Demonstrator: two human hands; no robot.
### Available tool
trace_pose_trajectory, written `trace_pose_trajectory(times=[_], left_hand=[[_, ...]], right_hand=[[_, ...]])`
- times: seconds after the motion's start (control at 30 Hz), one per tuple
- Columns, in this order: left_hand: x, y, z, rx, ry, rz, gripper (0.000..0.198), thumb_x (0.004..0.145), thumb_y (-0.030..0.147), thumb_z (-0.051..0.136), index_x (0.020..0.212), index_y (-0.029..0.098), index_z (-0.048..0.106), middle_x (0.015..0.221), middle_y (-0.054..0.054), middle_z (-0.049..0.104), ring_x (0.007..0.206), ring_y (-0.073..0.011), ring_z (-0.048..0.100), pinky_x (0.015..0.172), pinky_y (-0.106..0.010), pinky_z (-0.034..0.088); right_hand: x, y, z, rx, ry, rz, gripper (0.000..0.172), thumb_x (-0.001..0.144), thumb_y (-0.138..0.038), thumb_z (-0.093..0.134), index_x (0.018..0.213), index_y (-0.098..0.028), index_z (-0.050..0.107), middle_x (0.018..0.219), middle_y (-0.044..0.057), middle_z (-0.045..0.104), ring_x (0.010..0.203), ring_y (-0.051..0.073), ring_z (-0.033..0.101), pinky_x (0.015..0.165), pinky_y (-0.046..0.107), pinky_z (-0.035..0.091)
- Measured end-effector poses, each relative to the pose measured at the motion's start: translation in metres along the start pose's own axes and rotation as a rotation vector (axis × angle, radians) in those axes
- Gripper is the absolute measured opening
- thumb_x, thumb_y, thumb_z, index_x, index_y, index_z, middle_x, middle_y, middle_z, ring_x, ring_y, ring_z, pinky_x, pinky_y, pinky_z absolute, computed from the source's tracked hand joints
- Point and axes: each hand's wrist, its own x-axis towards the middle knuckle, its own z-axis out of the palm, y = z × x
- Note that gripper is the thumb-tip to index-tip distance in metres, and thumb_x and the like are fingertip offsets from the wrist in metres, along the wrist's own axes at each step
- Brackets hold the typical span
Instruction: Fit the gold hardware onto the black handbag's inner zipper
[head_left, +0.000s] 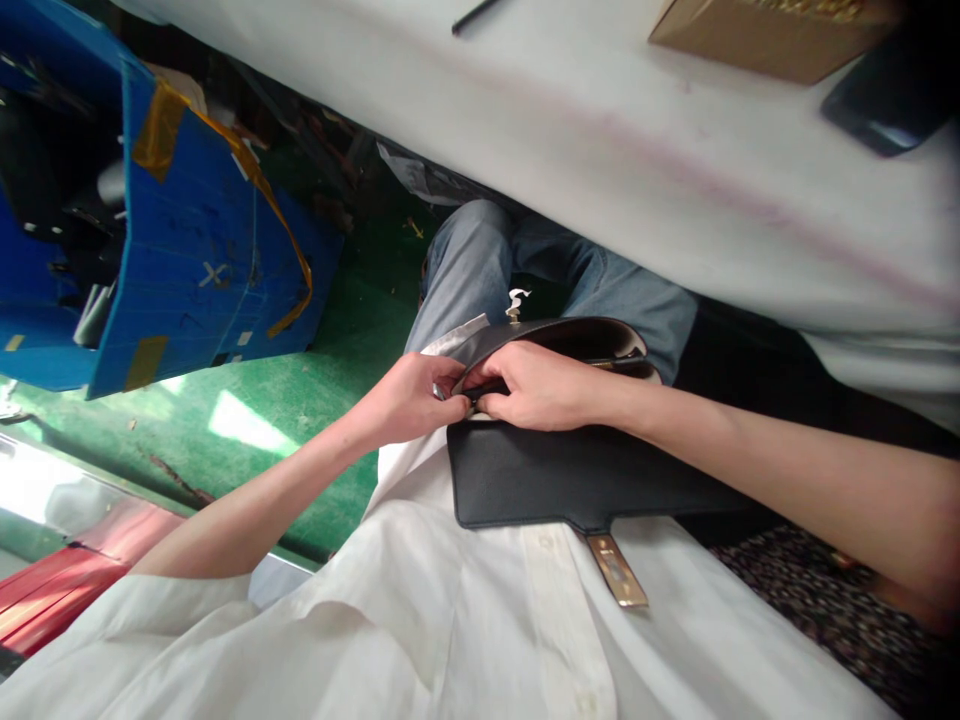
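A black handbag (pixel 517 470) rests on my lap, its flap folded back toward my shirt. A gold clasp plate (pixel 616 572) hangs from the flap's tab. At the bag's left end, my left hand (pixel 416 398) pinches the edge with thumb and fingers. My right hand (pixel 536 388) reaches over the opening, its fingers curled and closed on the bag's inner edge close to my left fingertips. What lies right between the fingertips is partly hidden. A small white strip (pixel 516 302) sticks up from the bag's far side.
A white-covered table (pixel 570 150) stands ahead, with a cardboard box (pixel 757 45), a dark glossy object (pixel 892 90) and a thin black stick (pixel 474 15) on it. To the left, a blue bin (pixel 195 240) with dark items stands on the green floor (pixel 345 330).
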Motion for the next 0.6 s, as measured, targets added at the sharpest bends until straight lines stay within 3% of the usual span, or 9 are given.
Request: trace_pose_trajectory(times=[0.27,0.5,0.6], left_hand=[[-0.0006,0.0087,0.0067,0.098,0.106,-0.051,0.014,0.087,0.023,0.064,0.091,0.014,0.074,0.086,0.002,0.067,0.082,-0.0153,0.060,0.067,-0.033,0.040],[0.0013,0.0085,0.0112,0.159,0.144,-0.063,0.009,0.083,0.024,0.064,0.083,0.015,0.063,0.075,0.005,0.054,0.071,-0.0112,0.047,0.059,-0.034,0.032],[0.0034,0.0068,0.0110,0.138,0.126,-0.041,0.011,0.085,0.023,0.063,0.087,0.013,0.067,0.080,0.004,0.059,0.075,-0.0115,0.048,0.062,-0.034,0.034]], right_hand=[[0.0002,0.0014,-0.0017,0.082,0.005,-0.060,0.031,0.093,-0.008,0.068,0.113,-0.022,0.087,0.112,-0.010,0.081,0.100,0.017,0.077,0.088,0.024,0.053],[0.0019,-0.0014,0.0052,-0.016,0.091,-0.061,0.025,0.089,-0.005,0.066,0.101,-0.017,0.084,0.103,0.000,0.081,0.095,0.022,0.073,0.086,0.030,0.050],[0.0026,-0.0012,0.0036,-0.030,0.087,-0.067,0.021,0.090,-0.007,0.067,0.099,-0.017,0.083,0.105,0.002,0.081,0.094,0.023,0.073,0.084,0.030,0.050]])
